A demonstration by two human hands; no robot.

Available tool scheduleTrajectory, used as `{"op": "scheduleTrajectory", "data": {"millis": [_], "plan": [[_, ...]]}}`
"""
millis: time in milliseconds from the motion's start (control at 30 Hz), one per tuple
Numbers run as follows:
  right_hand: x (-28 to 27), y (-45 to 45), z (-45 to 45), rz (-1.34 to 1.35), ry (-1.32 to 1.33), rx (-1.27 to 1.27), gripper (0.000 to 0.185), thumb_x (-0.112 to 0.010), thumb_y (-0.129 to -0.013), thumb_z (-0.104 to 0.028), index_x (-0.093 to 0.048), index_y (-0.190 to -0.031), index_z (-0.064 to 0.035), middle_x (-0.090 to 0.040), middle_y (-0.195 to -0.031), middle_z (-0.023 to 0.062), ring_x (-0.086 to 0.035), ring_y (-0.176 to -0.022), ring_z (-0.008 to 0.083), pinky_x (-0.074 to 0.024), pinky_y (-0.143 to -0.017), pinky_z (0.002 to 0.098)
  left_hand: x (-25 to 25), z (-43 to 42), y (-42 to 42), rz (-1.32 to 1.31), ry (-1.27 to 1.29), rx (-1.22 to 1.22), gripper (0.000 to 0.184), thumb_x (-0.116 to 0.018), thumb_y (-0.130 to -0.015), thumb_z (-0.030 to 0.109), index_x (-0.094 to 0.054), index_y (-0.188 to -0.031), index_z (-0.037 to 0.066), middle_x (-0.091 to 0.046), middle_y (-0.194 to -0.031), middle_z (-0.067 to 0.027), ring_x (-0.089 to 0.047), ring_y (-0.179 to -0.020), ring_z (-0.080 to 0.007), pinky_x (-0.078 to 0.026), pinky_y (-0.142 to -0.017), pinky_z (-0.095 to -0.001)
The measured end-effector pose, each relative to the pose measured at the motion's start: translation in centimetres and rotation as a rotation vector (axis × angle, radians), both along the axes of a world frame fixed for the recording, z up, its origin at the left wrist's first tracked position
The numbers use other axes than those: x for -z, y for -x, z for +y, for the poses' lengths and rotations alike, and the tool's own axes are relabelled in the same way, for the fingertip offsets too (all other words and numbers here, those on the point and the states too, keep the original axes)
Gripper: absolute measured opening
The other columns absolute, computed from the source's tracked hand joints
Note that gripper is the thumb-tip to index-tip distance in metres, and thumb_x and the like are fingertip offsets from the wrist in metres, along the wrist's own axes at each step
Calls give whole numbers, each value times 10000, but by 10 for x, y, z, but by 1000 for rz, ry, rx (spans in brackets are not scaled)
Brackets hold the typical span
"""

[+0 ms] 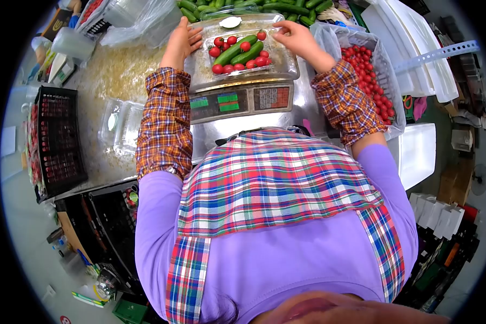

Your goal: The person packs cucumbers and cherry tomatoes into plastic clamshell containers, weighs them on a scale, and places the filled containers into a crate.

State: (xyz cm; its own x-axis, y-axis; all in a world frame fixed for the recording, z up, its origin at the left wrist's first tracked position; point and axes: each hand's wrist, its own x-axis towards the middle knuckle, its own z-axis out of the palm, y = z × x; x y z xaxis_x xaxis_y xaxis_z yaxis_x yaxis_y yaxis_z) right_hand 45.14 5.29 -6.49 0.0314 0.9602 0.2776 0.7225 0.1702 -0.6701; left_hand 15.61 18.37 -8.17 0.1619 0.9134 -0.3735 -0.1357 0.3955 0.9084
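On the steel weighing pan of a digital scale (241,101) sits a clear plastic tray (210,62) of red cherry tomatoes (238,67) and green cucumbers (229,54). My left hand (182,40) is upright beside the pan's left edge, fingers apart, holding nothing. Over at the pan's upper right, my right hand (297,40) hovers with bent fingers; thumb and forefinger stand a little apart and nothing shows between them. Green digits glow on the scale's display. A white oval (230,22) shows behind the tray.
Cucumbers (286,7) are heaped along the back. To the right is a lined crate (399,116) of cherry tomatoes. Clear empty trays (121,125) lie on the steel table (105,75) at left, near a black crate (65,141). Plastic bags (140,32) lie at back left.
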Motion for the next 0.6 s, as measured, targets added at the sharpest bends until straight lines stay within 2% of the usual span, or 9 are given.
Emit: {"op": "scheduleTrajectory", "data": {"millis": [100, 133, 267, 300, 367, 400, 533, 600], "plan": [[4, -16, 0, 176, 85, -7, 322, -666, -783, -275, -659, -1030, -68, -656, -816, 55, -624, -739, 170, -489, -676, 288, -7, 0, 1, -79, -24, -23, 660, -355, -941, 512, -310, -1333, -17, -596, -1154, -107, -519, -942, -209, -452, -804, -362], [5, -17, -1, 173, 30, -16, 287, -683, -774, -279, -675, -963, -63, -651, -788, 51, -614, -715, 151, -485, -657, 277, -9, -4, 1, -96, -51, -32, 654, -347, -943, 509, -317, -1328, -20, -597, -1155, -104, -512, -940, -202, -443, -810, -367], [-12, 8, -20, 21, 73, -113, 296, -715, -746, -333, -677, -859, -62, -643, -749, 61, -608, -667, 163, -487, -614, 282, -24, -14, -2, -99, -119, -19, 587, -354, -955, 478, -353, -1309, 11, -606, -1147, -83, -509, -935, -206, -436, -825, -362], [-18, 20, -27, -66, 115, -164, 315, -709, -740, -366, -678, -854, -74, -642, -753, 77, -614, -668, 197, -487, -609, 298, -24, -15, -2, -91, -137, -12, 577, -353, -956, 474, -360, -1303, 13, -608, -1144, -82, -509, -934, -205, -437, -824, -361], [-25, 43, -39, -358, 154, -174, 282, -706, -750, -319, -670, -892, -78, -637, -756, 92, -613, -714, 206, -481, -644, 298, -23, -17, 0, -72, -174, 1, 558, -352, -959, 465, -373, -1291, 17, -612, -1138, -81, -508, -931, -203, -437, -822, -360], [-17, 47, -38, -406, 177, -187, 288, -708, -740, -319, -669, -902, -85, -636, -767, 100, -621, -736, 230, -486, -647, 319, -24, -18, 0, -64, -178, 4, 555, -347, -961, 463, -376, -1290, 17, -614, -1133, -81, -509, -934, -202, -437, -823, -358], [-19, 40, -29, -157, 299, -164, 312, -717, -731, -293, -664, -970, -99, -632, -788, 70, -608, -725, 203, -480, -664, 317, -28, -24, 4, -48, -208, 18, 545, -326, -967, 459, -393, -1277, 16, -619, -1125, -83, -508, -956, -194, -436, -826, -349], [-18, 30, -23, -136, 235, -183, 338, -714, -736, -276, -654, -1017, -99, -627, -772, 62, -601, -708, 193, -478, -658, 307, -29, -26, 5, -42, -235, 26, 544, -328, -964, 462, -419, -1261, 16, -628, -1104, -77, -513, -952, -183, -435, -823, -342]]}}
